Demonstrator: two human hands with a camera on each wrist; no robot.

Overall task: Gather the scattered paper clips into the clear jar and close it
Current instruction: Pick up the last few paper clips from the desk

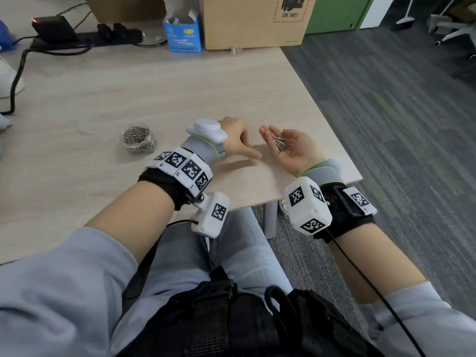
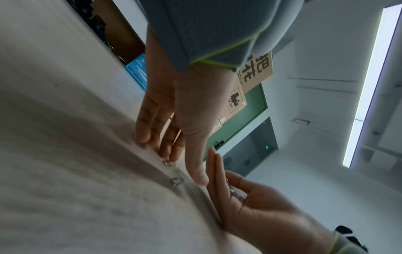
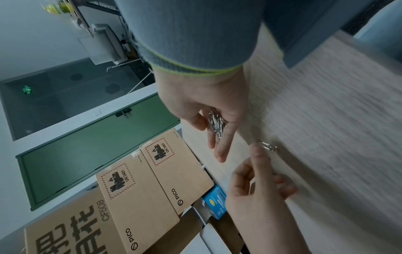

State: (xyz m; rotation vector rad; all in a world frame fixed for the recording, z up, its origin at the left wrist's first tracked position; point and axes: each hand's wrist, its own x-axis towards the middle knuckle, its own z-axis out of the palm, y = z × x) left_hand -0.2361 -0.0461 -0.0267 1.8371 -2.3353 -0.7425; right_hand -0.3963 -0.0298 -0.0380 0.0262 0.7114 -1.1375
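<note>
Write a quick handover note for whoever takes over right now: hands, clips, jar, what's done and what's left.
Left hand: fingers down on the table beside two loose clips.
Right hand: palm up, cupped, holding a pile of clips.
Clear jar: open, left of both hands, already partly filled. No lid in view.
Left: gather the last clips, tip the pile into the jar, find the lid and close it.

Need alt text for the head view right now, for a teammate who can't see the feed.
The right hand, palm up, cups a small pile of paper clips, while the left hand reaches down to loose clips on the wooden table. A clear jar, partly filled with clips, stands uncapped to the left.
</note>
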